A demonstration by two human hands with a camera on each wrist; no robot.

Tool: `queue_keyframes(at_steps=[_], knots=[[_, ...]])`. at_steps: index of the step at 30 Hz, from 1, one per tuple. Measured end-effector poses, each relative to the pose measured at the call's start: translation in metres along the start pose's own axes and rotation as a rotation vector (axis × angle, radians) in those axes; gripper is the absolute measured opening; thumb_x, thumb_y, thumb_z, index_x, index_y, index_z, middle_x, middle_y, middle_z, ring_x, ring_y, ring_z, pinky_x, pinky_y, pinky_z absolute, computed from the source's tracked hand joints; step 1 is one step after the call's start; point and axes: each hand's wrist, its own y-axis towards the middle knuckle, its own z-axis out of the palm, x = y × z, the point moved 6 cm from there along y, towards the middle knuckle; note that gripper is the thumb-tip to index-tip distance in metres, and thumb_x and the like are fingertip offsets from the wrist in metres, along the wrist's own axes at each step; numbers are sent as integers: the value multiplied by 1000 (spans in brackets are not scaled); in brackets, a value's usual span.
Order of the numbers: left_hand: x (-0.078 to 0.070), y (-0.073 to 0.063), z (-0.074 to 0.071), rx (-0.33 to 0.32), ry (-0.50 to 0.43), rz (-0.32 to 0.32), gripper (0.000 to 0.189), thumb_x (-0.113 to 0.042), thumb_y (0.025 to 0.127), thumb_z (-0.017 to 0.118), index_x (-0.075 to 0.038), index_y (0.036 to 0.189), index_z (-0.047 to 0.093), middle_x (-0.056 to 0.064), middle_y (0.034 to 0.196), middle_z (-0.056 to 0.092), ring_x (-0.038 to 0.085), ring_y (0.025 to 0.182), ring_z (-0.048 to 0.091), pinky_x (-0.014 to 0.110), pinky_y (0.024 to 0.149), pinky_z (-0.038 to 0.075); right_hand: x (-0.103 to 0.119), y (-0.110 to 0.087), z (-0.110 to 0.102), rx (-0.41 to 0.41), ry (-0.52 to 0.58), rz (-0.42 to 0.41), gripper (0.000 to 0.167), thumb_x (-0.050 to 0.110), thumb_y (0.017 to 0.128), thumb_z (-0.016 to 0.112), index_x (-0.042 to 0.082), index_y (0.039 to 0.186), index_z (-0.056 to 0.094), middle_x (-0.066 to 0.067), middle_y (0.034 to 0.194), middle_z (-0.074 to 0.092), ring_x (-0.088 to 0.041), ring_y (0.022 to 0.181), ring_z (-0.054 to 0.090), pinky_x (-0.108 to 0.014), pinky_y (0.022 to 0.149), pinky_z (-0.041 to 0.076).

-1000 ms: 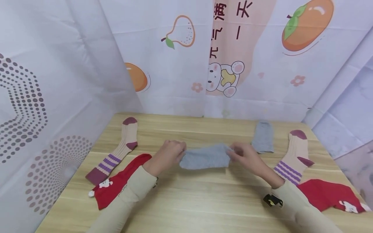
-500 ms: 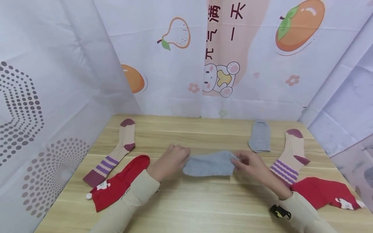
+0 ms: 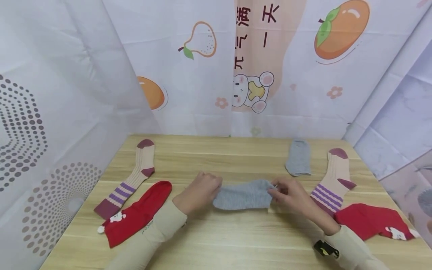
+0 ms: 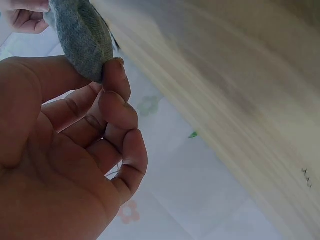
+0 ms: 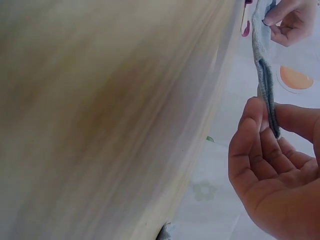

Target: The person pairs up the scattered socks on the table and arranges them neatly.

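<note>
A short grey sock (image 3: 241,195) is stretched sideways between both hands over the middle of the table. My left hand (image 3: 202,191) pinches its left end; the left wrist view shows thumb and forefinger on the grey fabric (image 4: 82,40). At the opposite end, my right hand (image 3: 289,197) pinches the sock's edge between thumb and fingers, and the right wrist view shows the sock (image 5: 265,75) edge-on and thin. A matching grey sock (image 3: 298,158) lies flat toward the back right, beyond the right hand.
On the left lie a beige-and-purple striped sock (image 3: 135,176) and a red sock (image 3: 138,213). Another striped sock (image 3: 332,180) and another red sock (image 3: 371,221) lie on the right, near the right forearm. A printed curtain (image 3: 189,86) hangs behind the wooden table (image 3: 216,247).
Both hands, still holding the grey sock, have come slightly nearer and lower toward the table. The head view has shifted a little; the other socks lie as before.
</note>
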Motion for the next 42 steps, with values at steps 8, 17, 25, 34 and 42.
queue_keyframes(at_steps=[8,17,25,34,42], knots=[[-5,0,5,-11,30,30,17,-7,93,64,-13,79,58,-7,67,54,8,63,48,30,63,36,-1,-4,2,43,-73,20,5,9,92,71,9,95,67,7,68,65,-3,58,55,-25,50,46],[-6,0,14,23,33,22,15,-8,94,64,-13,80,60,-8,67,54,7,62,47,29,62,35,-5,-7,5,91,-120,67,7,15,94,70,9,95,66,7,67,63,-2,54,49,-23,46,42],[-5,-1,16,20,63,13,13,-12,93,67,-13,82,59,-7,67,53,9,64,48,30,63,34,-8,-11,2,92,-127,101,13,14,95,68,5,104,64,4,68,64,-4,55,53,-25,48,45],[-9,0,8,-51,84,41,16,-9,90,67,-14,81,55,-6,67,51,13,65,49,30,63,32,-9,-14,-5,82,-140,149,13,14,95,67,6,105,63,4,68,64,-5,56,54,-25,50,47],[-12,6,7,-75,98,66,16,-6,89,65,-15,82,54,-6,67,49,12,65,47,28,62,31,-8,-16,-23,14,-172,141,16,12,95,68,2,107,62,2,68,64,-5,58,54,-25,54,48]])
